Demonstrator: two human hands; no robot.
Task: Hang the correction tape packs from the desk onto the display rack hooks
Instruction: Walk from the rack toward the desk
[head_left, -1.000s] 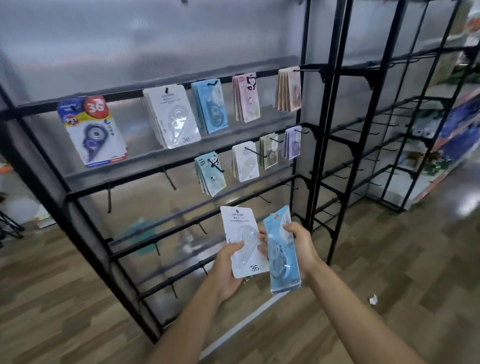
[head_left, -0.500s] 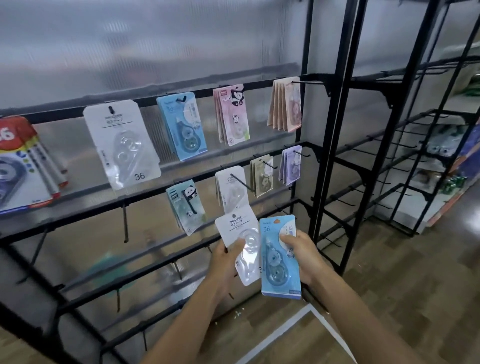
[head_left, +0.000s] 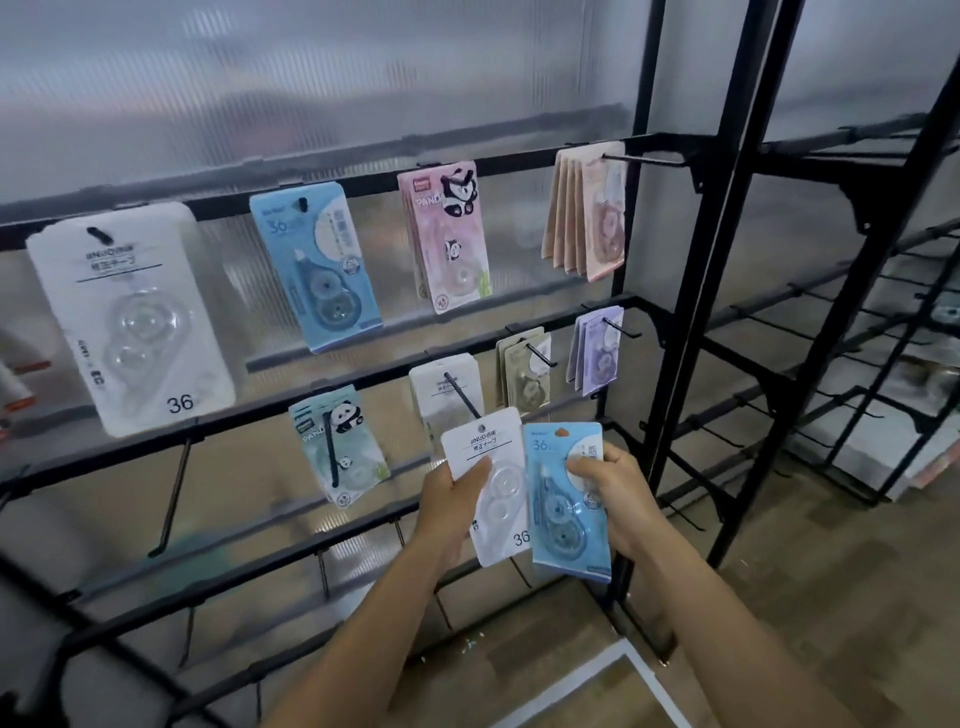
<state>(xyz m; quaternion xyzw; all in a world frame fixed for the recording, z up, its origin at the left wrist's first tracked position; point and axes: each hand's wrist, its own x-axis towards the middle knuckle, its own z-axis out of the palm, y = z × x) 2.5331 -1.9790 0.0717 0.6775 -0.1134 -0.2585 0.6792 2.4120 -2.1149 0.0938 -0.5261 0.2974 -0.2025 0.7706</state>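
I'm holding two correction tape packs up in front of the black display rack (head_left: 660, 322). My left hand (head_left: 447, 512) is gripping the white pack (head_left: 493, 493), thumb lying across its front near the top, rest of the fingers curled round behind it. My right hand (head_left: 613, 493) is gripping the blue pack (head_left: 558, 514), thumb pinching its upper right front, other fingers wrapped behind. The 2 packs are sitting side by side, edges touching or slightly overlapping, white one tilted a bit to the left, blue one w/ a stack edge showing at the bottom, so maybe more than one there, can't tell.

Top rail, left to right: big white hung pack (head_left: 130, 317) marked 36, a blue hung pack (head_left: 317, 265), a pink panda pack (head_left: 447, 234) and a tan bunch (head_left: 587, 213) on a long hook. Middle rail: a green panda pack (head_left: 337, 441), a white bunch (head_left: 441, 395) just above and behind the pack in my left hand, an olive pair (head_left: 524, 374) and a purple bunch (head_left: 597, 348). The white pack's top hole is sitting just below the tip of the hook (head_left: 462, 395) that's carrying the white bunch, not on it yet.

Lower rails are carrying bare hooks. A 2nd rack (head_left: 857, 332) is standing to the right w/ bare hooks too. Wood floor (head_left: 805, 597) below, w/ a white line on it. Frosted ribbed panel (head_left: 311, 67) behind the rack
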